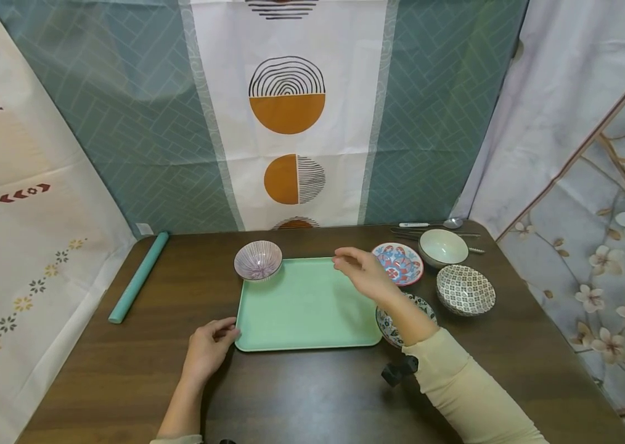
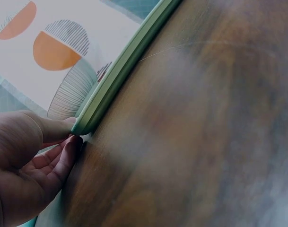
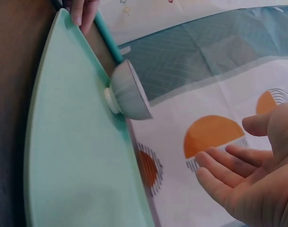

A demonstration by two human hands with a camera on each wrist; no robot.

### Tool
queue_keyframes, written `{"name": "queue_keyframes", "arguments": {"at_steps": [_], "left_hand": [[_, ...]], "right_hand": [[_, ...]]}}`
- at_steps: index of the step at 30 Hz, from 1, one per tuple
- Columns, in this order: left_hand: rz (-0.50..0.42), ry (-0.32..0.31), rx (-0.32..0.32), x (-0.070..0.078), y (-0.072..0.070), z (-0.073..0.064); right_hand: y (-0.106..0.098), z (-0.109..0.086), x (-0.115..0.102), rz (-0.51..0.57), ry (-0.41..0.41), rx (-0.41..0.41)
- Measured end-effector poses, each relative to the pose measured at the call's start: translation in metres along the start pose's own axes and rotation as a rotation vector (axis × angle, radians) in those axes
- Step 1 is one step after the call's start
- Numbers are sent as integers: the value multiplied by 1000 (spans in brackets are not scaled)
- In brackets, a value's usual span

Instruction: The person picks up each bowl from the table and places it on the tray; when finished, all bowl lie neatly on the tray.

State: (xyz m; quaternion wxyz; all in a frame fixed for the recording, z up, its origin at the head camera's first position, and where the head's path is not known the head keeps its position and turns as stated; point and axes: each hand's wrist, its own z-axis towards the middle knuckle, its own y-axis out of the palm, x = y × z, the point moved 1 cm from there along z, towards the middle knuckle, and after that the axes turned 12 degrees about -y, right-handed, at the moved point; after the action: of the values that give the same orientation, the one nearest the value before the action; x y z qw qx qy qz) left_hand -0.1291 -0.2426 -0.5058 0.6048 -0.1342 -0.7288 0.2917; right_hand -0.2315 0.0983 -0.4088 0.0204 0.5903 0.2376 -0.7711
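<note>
Patterned cloth (image 2: 110,28) hangs upper left in the left-wrist view; lower left, the left hand (image 2: 21,161) pinches the green tray (image 2: 127,64) by its corner, a hold I'd keep steady. Right-wrist view: the right hand (image 3: 252,177), lower right, is spread, holding nothing; I'd keep it clear of the striped bowl (image 3: 130,92). Head view: I count one tray, centre; three bowls (image 1: 465,290); one spoon (image 1: 453,223); one plate (image 1: 398,264); one half-hidden dish (image 1: 388,324), perhaps another plate.

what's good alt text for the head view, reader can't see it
A person's left hand pinches the near left corner of a green tray holding a striped bowl, while the empty right hand hovers over the tray's far right. Dishes and utensils sit to the right.
</note>
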Motion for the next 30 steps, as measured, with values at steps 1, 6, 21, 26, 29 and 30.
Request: {"name": "queue_keyframes", "arguments": {"at_steps": [1,6,21,26,29,30], "left_hand": [[0,-1,-1,0,0,0],[-17,0,-20,-1,-1,0],[-43,0,-55,-2,-2,0],[-33,-14,-54,-2,-2,0],[-27,-22,-57,-1,-2,-1],[-26,-24,-59,-1,-2,-1]], "right_hand": [[-3,-1,0,-15,-4,5],[-17,-8,3,-53,2,34],[-58,-40,18,-129,-4,107],[-72,-52,22,-208,-21,142],[-79,-60,24,-221,-36,167],[-82,-63,25,-220,-40,175]]}}
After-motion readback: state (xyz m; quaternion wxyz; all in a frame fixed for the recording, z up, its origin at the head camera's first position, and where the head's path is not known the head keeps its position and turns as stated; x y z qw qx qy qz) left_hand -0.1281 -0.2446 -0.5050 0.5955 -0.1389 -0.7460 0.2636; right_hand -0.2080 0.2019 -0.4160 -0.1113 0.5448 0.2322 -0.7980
